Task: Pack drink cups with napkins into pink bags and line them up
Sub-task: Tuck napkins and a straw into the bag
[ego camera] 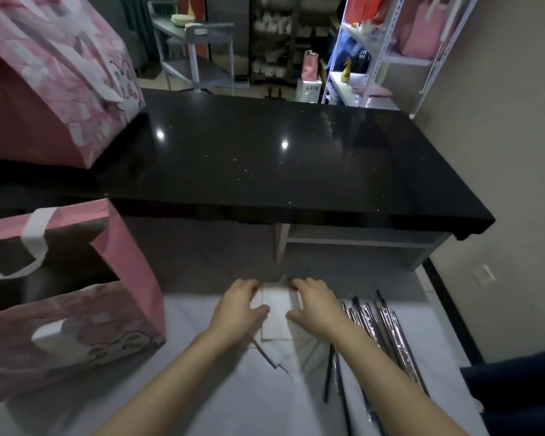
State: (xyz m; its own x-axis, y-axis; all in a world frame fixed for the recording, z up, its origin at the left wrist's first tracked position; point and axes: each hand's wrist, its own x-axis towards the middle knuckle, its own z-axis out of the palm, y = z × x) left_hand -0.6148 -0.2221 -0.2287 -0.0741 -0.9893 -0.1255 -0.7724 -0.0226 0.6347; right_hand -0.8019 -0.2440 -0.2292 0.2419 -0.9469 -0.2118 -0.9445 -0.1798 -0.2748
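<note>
A white napkin (277, 313) lies on the white work surface (221, 398) in front of me. My left hand (238, 305) grips its left edge with curled fingers and thumb. My right hand (315, 305) grips its right edge the same way. More white napkins (291, 357) lie loosely under and below it. An open pink bag (76, 297) with white handles stands at the left on the work surface. A second pink bag (51, 86) stands higher, on the black counter at the far left. No drink cup is in view.
A glossy black counter (296, 165) spans the middle, with a shelf under its right part. Several wrapped straws (381, 328) lie to the right of my right hand. Shelving with pink bags (419, 29) stands at the back right.
</note>
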